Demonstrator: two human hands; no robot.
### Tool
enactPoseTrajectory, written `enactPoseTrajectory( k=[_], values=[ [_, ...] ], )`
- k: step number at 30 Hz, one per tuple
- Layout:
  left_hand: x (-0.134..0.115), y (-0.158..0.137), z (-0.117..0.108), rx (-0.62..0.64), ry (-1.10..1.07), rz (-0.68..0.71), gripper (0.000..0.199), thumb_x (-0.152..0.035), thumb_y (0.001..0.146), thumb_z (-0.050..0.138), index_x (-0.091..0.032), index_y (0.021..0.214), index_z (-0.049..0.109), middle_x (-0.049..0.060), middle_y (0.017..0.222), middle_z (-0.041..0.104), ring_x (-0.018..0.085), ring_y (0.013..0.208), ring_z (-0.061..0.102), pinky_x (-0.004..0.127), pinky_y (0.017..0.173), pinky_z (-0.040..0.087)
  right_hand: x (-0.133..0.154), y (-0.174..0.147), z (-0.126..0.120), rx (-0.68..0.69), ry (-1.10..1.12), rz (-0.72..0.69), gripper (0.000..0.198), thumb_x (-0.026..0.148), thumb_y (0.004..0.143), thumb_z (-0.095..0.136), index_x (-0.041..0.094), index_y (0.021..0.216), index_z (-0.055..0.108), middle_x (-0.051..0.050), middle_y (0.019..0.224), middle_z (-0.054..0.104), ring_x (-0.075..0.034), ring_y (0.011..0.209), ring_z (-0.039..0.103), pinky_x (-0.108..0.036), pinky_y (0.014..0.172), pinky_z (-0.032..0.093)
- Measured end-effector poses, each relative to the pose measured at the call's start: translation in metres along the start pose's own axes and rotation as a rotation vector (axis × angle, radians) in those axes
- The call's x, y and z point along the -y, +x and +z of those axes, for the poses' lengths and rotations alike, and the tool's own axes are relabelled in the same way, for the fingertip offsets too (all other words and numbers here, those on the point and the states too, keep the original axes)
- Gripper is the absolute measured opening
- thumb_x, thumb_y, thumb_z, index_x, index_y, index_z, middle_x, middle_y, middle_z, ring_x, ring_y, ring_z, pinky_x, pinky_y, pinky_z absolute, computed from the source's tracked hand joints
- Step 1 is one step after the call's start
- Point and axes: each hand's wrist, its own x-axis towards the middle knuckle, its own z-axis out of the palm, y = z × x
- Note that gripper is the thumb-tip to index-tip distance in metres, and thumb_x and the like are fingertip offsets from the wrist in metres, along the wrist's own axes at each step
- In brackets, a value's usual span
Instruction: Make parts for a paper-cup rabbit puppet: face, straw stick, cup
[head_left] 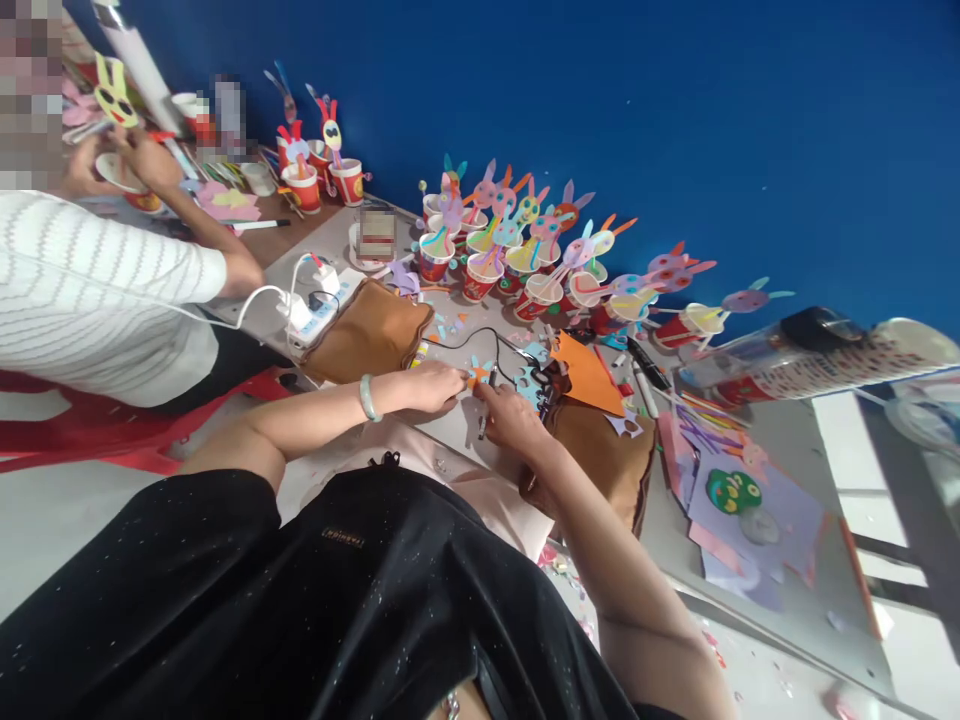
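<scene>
A small orange paper cutout [477, 377] lies between my two hands on the grey table. My left hand [437, 386], with a pale bangle at the wrist, has its fingers closed at the cutout's left edge. On the other side, my right hand [514, 420] is curled with its fingertips close to the cutout. Whatever that hand grips is mostly hidden; a slim dark piece shows by its fingertips. Light-blue paper cutouts [534, 375] lie just beyond it, and a thin black cable [480, 333] loops behind both hands.
Brown cushions flank my hands, one left [367, 330] and one right [607, 460]. Paper cups with rabbit figures [484, 270] line the blue wall. Orange paper [589, 375] leans at right. A power strip [322, 310] and a co-worker's hands [154, 165] are at left.
</scene>
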Motion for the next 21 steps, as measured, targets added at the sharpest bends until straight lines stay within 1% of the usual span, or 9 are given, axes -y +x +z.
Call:
enactPoseTrajectory(
  k=[3,6,9,10,12,14,16,18,21],
  values=[
    [0.009,0.011,-0.019,0.094,0.013,0.062,0.021,-0.02,0.085,0.059,-0.012,0.089,0.078,0.017,0.091,0.078,0.026,0.078,0.072,0.034,0.067,0.05,-0.013,0.004,-0.004,-0.018,0.025,0.005,0.039,0.006,0.084,0.053,0.016,0.118,0.066,-0.012,0.096,0.069,-0.024,0.088,0.059,-0.031,0.071,0.036],
    [0.016,0.029,-0.036,0.197,-0.01,0.146,0.013,-0.019,0.076,0.064,-0.014,0.076,0.077,0.012,0.076,0.076,0.022,0.066,0.066,0.033,0.061,0.044,-0.017,0.002,0.002,-0.054,0.059,0.022,0.034,0.009,0.087,0.054,0.016,0.117,0.067,-0.012,0.096,0.069,-0.024,0.089,0.06,-0.03,0.07,0.036],
    [0.025,0.055,-0.054,0.331,-0.074,0.219,0.011,-0.018,0.067,0.067,-0.018,0.056,0.068,0.003,0.05,0.063,0.016,0.05,0.054,0.03,0.054,0.037,-0.016,-0.002,0.016,-0.099,0.097,0.049,0.03,0.013,0.09,0.054,0.017,0.116,0.068,-0.011,0.095,0.069,-0.024,0.092,0.061,-0.029,0.071,0.039],
    [0.03,0.065,-0.061,0.375,-0.108,0.234,0.012,-0.018,0.066,0.067,-0.018,0.054,0.067,0.001,0.046,0.059,0.014,0.047,0.051,0.029,0.052,0.036,-0.016,-0.003,0.021,-0.12,0.11,0.064,0.03,0.015,0.092,0.053,0.018,0.118,0.068,-0.011,0.096,0.07,-0.023,0.091,0.062,-0.029,0.072,0.04],
    [0.041,0.085,-0.072,0.422,-0.185,0.244,0.01,-0.02,0.068,0.065,-0.019,0.058,0.068,-0.001,0.048,0.062,0.013,0.046,0.053,0.027,0.052,0.036,-0.016,-0.005,0.03,-0.166,0.136,0.097,0.033,0.017,0.095,0.052,0.019,0.125,0.066,-0.01,0.1,0.071,-0.022,0.088,0.063,-0.028,0.073,0.042],
    [0.055,0.102,-0.079,0.387,-0.258,0.223,0.011,-0.019,0.071,0.061,-0.018,0.067,0.072,-0.002,0.052,0.065,0.013,0.049,0.057,0.025,0.053,0.038,-0.017,-0.007,0.036,-0.208,0.163,0.115,0.037,0.018,0.095,0.052,0.02,0.13,0.063,-0.01,0.103,0.073,-0.021,0.087,0.064,-0.028,0.074,0.044],
    [0.068,0.112,-0.079,0.284,-0.324,0.181,0.014,-0.018,0.074,0.058,-0.018,0.073,0.071,-0.002,0.051,0.062,0.013,0.05,0.058,0.025,0.054,0.038,-0.018,-0.008,0.038,-0.237,0.189,0.113,0.037,0.017,0.095,0.052,0.021,0.13,0.063,-0.009,0.104,0.075,-0.02,0.089,0.066,-0.028,0.075,0.046],
    [0.08,0.117,-0.071,0.195,-0.385,0.135,0.012,-0.016,0.073,0.058,-0.017,0.074,0.07,-0.003,0.052,0.06,0.012,0.05,0.057,0.024,0.055,0.039,-0.02,-0.006,0.037,-0.252,0.211,0.099,0.034,0.017,0.094,0.052,0.021,0.126,0.064,-0.009,0.106,0.076,-0.02,0.089,0.068,-0.027,0.075,0.046],
    [0.096,0.119,-0.055,0.109,-0.475,0.08,0.008,-0.017,0.073,0.062,-0.017,0.075,0.07,-0.002,0.055,0.063,0.012,0.051,0.058,0.024,0.055,0.041,-0.024,0.001,0.03,-0.258,0.232,0.059,0.027,0.017,0.092,0.053,0.02,0.116,0.066,-0.008,0.104,0.078,-0.019,0.084,0.069,-0.026,0.072,0.045]
  ],
)
